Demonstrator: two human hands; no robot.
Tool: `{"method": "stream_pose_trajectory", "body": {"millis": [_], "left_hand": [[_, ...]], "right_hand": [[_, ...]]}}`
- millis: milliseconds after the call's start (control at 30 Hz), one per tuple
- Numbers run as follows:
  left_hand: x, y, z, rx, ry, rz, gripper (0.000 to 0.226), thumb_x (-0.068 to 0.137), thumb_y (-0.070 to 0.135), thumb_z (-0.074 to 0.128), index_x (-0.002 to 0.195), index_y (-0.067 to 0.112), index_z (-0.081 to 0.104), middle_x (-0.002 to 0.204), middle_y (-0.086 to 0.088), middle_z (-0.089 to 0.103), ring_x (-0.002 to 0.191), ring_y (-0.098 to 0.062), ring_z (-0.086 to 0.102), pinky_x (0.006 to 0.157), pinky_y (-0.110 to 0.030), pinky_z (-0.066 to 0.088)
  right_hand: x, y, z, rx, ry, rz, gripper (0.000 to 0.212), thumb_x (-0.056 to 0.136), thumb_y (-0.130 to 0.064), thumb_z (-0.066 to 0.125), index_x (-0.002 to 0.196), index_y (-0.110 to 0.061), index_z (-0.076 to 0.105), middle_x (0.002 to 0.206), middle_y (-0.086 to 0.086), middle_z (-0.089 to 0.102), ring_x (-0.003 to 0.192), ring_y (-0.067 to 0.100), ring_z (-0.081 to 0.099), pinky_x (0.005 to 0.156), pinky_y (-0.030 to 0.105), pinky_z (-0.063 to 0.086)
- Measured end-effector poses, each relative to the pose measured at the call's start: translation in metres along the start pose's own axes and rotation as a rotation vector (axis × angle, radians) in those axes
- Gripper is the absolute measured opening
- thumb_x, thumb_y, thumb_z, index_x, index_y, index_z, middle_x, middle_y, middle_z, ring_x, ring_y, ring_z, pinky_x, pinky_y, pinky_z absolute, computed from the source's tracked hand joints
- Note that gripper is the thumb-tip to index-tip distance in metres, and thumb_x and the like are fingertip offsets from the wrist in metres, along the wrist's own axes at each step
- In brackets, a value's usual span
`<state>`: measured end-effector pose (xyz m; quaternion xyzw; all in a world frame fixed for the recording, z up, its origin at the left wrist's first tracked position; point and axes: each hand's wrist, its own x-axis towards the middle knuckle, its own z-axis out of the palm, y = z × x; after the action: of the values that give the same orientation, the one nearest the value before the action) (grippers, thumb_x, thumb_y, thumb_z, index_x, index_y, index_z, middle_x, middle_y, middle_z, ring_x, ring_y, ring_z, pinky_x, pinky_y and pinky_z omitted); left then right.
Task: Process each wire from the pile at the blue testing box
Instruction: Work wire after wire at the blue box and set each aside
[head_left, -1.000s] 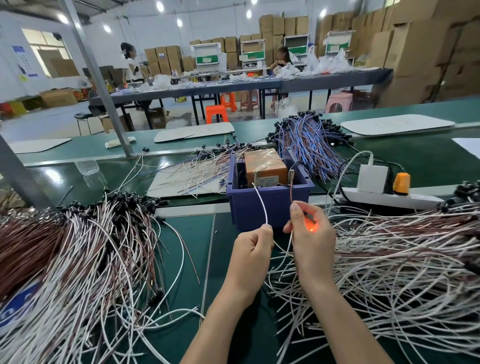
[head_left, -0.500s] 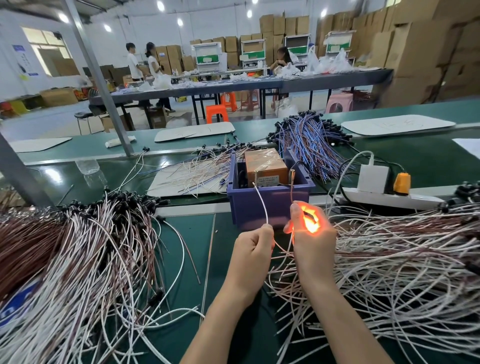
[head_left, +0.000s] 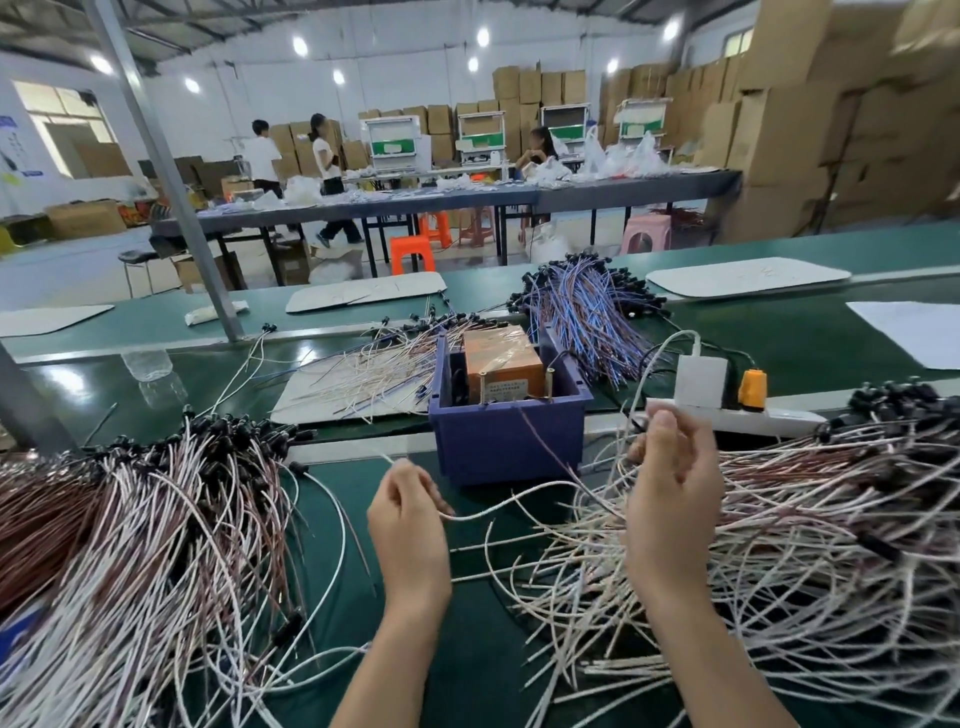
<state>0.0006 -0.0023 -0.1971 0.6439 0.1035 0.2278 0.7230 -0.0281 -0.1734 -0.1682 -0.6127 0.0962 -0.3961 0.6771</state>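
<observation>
A: Head view. Position of the blue testing box (head_left: 509, 441)?

B: It stands on the green bench (head_left: 467, 649). An orange-brown block (head_left: 501, 358) wrapped in clear tape sits inside it.

A: Left hand (head_left: 410, 525)?

B: It is in front of the box, a little to its left, and raised off the bench. The fingers are curled and clamped on a white wire (head_left: 498, 512). A short end sticks out above the fist, toward the box's front left corner.

A: The wire's run?

B: From the fist it sags across in front of the box to the right hand (head_left: 670, 499).

A: State of the right hand?

B: It is in front of the box's right corner. The fingers are curled inward, thumb uppermost. The wire passes in under them, but the hand is blurred, so I cannot tell whether they clamp it.

A: The stock?

B: The right pile (head_left: 805, 545) of white and brown wires lies right of the box and spreads in front of it, under the right hand. The left pile (head_left: 130, 545) lies left of the box, black caps at its far end. Just behind the box is a blue-purple bundle (head_left: 587, 317). Behind-left, loose wires lie on a pale board (head_left: 291, 400). Just right of the box is a power strip (head_left: 779, 415) with a white adapter (head_left: 700, 382) and an orange plug (head_left: 752, 389).
</observation>
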Motion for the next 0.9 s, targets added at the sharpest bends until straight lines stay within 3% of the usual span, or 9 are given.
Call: {"method": "stream_pose_trajectory", "body": {"millis": [67,267,400,467,567,633,733,900], "left_hand": [[0.004,-0.004,-0.002,-0.008,0.013,-0.077,0.035,0.102,0.027,0.043,0.071,0.014,0.053,0.054,0.005,0.051,0.05,-0.009,0.05,0.06,-0.03,0.043],[0.005,-0.009,0.006,-0.097,-0.087,-0.204,0.022,0.102,0.024,0.048,0.083,0.018,0.056,0.058,0.008,0.049,0.045,-0.008,0.046,0.054,-0.032,0.043],[0.002,-0.008,0.005,-0.093,-0.105,-0.201,0.019,0.102,0.024,0.048,0.085,0.018,0.053,0.056,0.01,0.043,0.045,-0.009,0.037,0.051,-0.031,0.035],[-0.001,-0.006,0.005,-0.089,-0.102,-0.19,0.017,0.102,0.023,0.047,0.087,0.018,0.054,0.061,0.007,0.043,0.046,-0.009,0.035,0.05,-0.031,0.033],[-0.004,-0.001,0.006,-0.072,-0.07,-0.118,0.011,0.103,0.021,0.045,0.094,0.021,0.051,0.07,0.003,0.045,0.05,-0.01,0.038,0.05,-0.03,0.036],[-0.004,0.001,0.005,-0.031,-0.054,-0.06,0.009,0.102,0.018,0.044,0.099,0.022,0.051,0.077,0.001,0.049,0.058,-0.011,0.045,0.056,-0.033,0.041],[-0.002,-0.001,0.005,0.136,-0.146,-0.033,0.012,0.1,0.018,0.044,0.103,0.025,0.052,0.09,-0.002,0.057,0.078,-0.021,0.051,0.074,-0.041,0.042],[0.027,0.008,-0.02,0.648,-0.268,0.038,0.014,0.1,0.026,0.046,0.112,0.025,0.054,0.111,-0.001,0.067,0.094,-0.022,0.059,0.08,-0.033,0.041]], "right_hand": [[0.023,-0.011,-0.02,0.037,0.091,0.012,0.015,0.106,-0.031,0.046,0.102,-0.029,0.061,0.062,-0.015,0.053,0.045,0.001,0.035,0.039,0.017,0.03],[0.104,-0.05,-0.092,-0.142,0.268,-0.074,0.015,0.095,-0.031,0.048,0.098,-0.031,0.062,0.079,-0.006,0.056,0.054,0.001,0.043,0.047,0.017,0.035],[0.143,-0.067,-0.129,-0.488,0.301,-0.127,0.038,0.089,-0.038,0.044,0.117,-0.019,0.061,0.084,-0.002,0.066,0.081,0.022,0.063,0.07,0.032,0.043],[0.147,-0.07,-0.139,-0.672,0.287,-0.167,0.044,0.09,-0.037,0.042,0.129,-0.019,0.053,0.095,0.002,0.068,0.102,0.034,0.061,0.088,0.041,0.042],[0.131,-0.073,-0.134,-0.729,0.286,-0.307,0.047,0.09,-0.036,0.04,0.132,-0.017,0.048,0.106,0.008,0.066,0.099,0.033,0.057,0.094,0.048,0.043],[0.104,-0.067,-0.115,-0.657,0.199,-0.374,0.04,0.094,-0.035,0.041,0.131,-0.02,0.048,0.102,-0.001,0.062,0.093,0.025,0.057,0.091,0.05,0.048],[0.049,-0.05,-0.071,-0.57,-0.05,-0.415,0.031,0.099,-0.035,0.041,0.128,-0.027,0.046,0.097,-0.009,0.059,0.084,0.027,0.063,0.077,0.054,0.055],[-0.034,-0.005,-0.013,-0.671,-0.378,-0.531,0.031,0.097,-0.021,0.053,0.128,-0.019,0.054,0.095,-0.008,0.06,0.087,0.014,0.058,0.086,0.037,0.05]]}}
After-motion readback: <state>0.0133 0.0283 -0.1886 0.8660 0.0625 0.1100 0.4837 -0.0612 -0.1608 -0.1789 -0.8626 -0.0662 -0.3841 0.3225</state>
